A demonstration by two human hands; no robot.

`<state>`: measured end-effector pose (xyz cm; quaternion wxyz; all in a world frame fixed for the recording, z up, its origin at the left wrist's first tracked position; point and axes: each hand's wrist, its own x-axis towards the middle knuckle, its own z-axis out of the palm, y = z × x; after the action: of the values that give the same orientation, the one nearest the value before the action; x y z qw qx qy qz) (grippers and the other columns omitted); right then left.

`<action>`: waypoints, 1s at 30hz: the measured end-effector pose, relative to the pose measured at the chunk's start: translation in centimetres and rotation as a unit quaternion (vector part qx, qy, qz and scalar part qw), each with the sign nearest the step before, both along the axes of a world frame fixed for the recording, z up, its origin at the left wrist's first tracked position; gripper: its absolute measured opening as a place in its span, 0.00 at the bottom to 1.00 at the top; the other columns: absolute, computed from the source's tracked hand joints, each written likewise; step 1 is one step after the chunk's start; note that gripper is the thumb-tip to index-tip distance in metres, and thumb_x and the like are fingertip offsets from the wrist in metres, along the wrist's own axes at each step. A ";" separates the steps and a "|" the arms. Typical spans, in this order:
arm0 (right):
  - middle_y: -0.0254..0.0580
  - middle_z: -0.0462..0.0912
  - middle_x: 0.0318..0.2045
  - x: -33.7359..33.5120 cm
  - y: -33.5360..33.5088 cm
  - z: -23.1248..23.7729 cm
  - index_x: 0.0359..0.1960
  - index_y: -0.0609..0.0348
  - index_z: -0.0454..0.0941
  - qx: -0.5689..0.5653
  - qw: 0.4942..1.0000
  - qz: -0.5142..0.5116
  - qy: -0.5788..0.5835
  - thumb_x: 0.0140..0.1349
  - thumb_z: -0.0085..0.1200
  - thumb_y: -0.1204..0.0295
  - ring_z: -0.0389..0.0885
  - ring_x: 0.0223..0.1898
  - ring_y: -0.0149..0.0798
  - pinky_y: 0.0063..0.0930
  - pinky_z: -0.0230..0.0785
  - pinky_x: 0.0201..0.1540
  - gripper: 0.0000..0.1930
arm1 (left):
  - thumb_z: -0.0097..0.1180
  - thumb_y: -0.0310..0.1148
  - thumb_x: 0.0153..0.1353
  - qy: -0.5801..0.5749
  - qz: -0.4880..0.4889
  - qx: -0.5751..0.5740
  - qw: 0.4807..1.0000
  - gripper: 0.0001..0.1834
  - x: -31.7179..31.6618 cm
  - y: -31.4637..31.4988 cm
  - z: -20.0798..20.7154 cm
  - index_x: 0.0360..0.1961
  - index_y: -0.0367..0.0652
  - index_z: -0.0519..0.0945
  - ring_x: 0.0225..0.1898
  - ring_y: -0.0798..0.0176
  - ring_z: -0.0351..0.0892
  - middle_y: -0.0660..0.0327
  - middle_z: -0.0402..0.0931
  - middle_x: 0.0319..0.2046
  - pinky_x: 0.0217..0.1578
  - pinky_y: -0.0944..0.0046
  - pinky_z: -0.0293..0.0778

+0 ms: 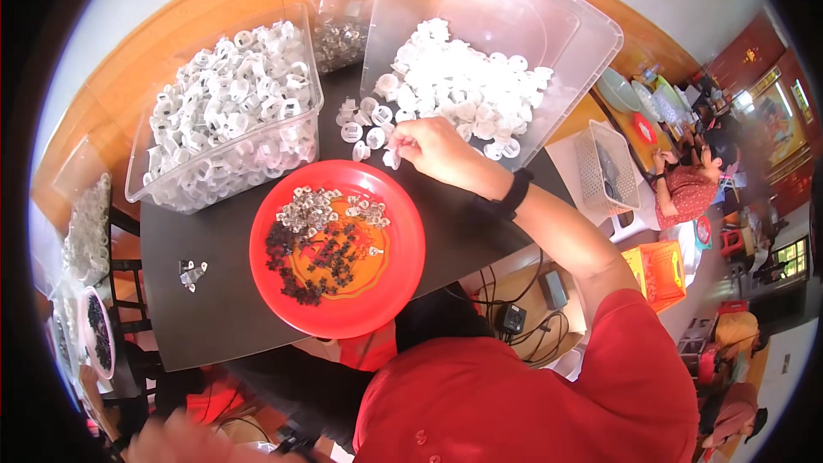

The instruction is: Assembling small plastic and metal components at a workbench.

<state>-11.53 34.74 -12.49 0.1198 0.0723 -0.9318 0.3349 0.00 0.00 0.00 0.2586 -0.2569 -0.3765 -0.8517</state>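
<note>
My right hand (439,150) reaches over the dark table, its thumb and fingers pinched on a small white plastic part (392,159). Loose white round parts (352,131) lie just beyond it, beside a heap of the same kind (471,81) in a tilted clear bin (583,21). Below the hand, a red round tray (337,322) holds small clear-and-metal pieces (307,211) and small black pieces (309,290). At the lower left edge my left hand (193,441) is smeared by motion, so its fingers cannot be made out.
A clear bin (249,173) full of white parts stands at the back left. A few small metallic pieces (192,275) lie on the table's left (184,326). Cables and a black adapter (513,319) sit right of my lap. Another person (686,193) works at the right.
</note>
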 end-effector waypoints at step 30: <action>0.45 0.77 0.35 8.6 -11.8 5.1 0.40 0.63 0.78 -0.066 0.979 0.188 0.049 0.54 0.59 0.75 0.77 0.43 0.49 0.39 0.69 0.48 0.12 | 0.48 0.33 0.70 -0.362 -0.369 0.017 0.856 0.18 -2.7 6.8 -14.3 0.59 0.38 0.69 0.54 0.63 0.74 0.58 0.74 0.53 0.56 0.59 0.71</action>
<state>-2.93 22.96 -7.37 0.1052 0.2545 -0.8702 0.4086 -2.70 6.76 -14.30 -0.2246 -0.0460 -0.3063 -0.9239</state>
